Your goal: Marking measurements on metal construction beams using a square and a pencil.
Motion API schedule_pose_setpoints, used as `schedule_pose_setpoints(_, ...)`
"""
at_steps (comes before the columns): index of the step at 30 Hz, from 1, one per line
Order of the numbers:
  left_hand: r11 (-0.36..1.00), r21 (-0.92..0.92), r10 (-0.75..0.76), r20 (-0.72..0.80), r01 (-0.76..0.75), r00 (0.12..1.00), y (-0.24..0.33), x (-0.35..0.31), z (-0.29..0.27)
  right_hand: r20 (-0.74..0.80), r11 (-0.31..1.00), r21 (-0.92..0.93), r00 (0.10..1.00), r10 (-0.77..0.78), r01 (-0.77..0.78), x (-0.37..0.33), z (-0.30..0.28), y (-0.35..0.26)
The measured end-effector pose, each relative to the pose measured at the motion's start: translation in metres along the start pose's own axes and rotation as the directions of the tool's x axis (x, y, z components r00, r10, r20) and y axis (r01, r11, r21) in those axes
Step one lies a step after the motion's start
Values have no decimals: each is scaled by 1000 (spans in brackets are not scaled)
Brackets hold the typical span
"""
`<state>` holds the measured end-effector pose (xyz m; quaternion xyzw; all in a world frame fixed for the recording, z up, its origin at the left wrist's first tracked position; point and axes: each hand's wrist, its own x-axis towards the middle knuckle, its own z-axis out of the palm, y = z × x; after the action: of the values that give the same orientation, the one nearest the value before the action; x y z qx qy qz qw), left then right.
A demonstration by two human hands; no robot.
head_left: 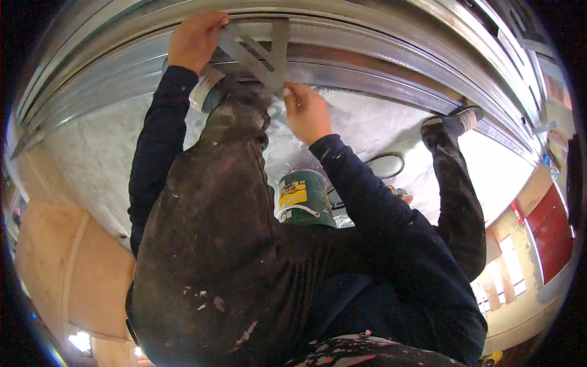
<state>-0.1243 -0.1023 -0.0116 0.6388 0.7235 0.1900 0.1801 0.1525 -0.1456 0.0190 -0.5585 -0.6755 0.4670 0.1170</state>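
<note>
A grey metal triangular set square point(279, 52) with slots cut through it lies against long shiny metal channel profiles point(379, 58). Pinched between finger and thumb of my left hand point(194, 41) is its upper left corner, close to a profile's edge. My right hand point(307, 113) is closed at the square's lower corner, with the fingertips curled in; whether anything else is in them is hidden. Both forearms reach forward in dark sleeves, one on each side of my bent left leg point(214, 183).
Between my legs stands a green bucket point(309, 189) with a yellow label. A dark loop point(386, 165), perhaps a cable, lies on the pale dusty floor point(361, 125). My right shoe point(452, 119) rests by the profiles. Wooden boards point(49, 263) stand at the left.
</note>
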Motion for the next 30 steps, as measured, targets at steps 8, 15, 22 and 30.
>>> schedule_pose_setpoints(8, 998, -31, 59, -115, -63, 992, -17, -5, -5, 41, 995, -5, 994, -101, 101, 3, 9, -1)
schedule_pose_setpoints(15, 996, -46, 62, -152, -70, 986, -19, -5, 0, 38, 995, 23, 994, -98, 97, 3, 8, 2)
schedule_pose_setpoints(22, 998, -10, 65, -143, -67, 988, -18, -5, 0, 121, 998, 58, 993, -9, 2, 3, 1, -10)
schedule_pose_setpoints(30, 993, -39, 104, -135, -110, 985, -22, -4, 0, 124, 999, 49, 992, -6, -1, 2, 2, -12)
